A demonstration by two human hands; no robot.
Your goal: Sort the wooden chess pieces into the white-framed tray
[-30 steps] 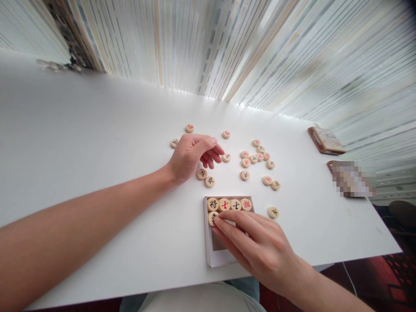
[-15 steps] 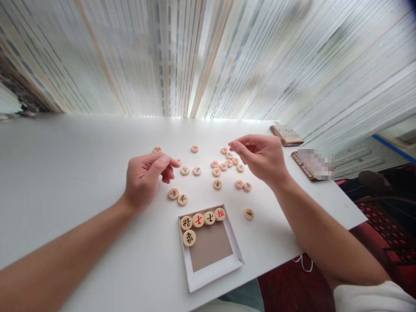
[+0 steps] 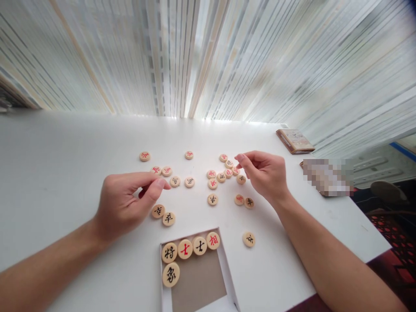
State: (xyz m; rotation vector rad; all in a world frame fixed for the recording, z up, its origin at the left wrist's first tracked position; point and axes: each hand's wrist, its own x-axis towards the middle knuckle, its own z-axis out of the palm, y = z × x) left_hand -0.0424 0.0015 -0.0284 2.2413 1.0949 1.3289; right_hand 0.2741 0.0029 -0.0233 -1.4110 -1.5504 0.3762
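Observation:
Round wooden Chinese chess pieces with red or black characters lie on the white table. My left hand (image 3: pixel 125 203) hovers with loosely curled fingers, its tips beside a black-marked piece (image 3: pixel 174 182) and nothing visible between them. My right hand (image 3: pixel 263 173) has thumb and fingertips beside a red-marked piece (image 3: pixel 236 170) in a cluster at the right; its fingers are loosely bent, and no held piece shows. Closest to me, a shallow white box (image 3: pixel 230 281) has a row of pieces along its far side, with one black-marked piece (image 3: pixel 170 274) below the row's left end.
Two black-marked pieces (image 3: pixel 168 219) touch each other behind the box, and another piece (image 3: pixel 248 239) lies to its right. A brown box (image 3: pixel 295 141) sits at the far right, with a blurred flat item (image 3: pixel 325 177) nearer. Striped curtains (image 3: pixel 182 56) hang behind the table.
The view has shifted closer, and the box now runs past the bottom edge. My right hand has come down beside the clustered pieces. My left hand has drawn back to the left.

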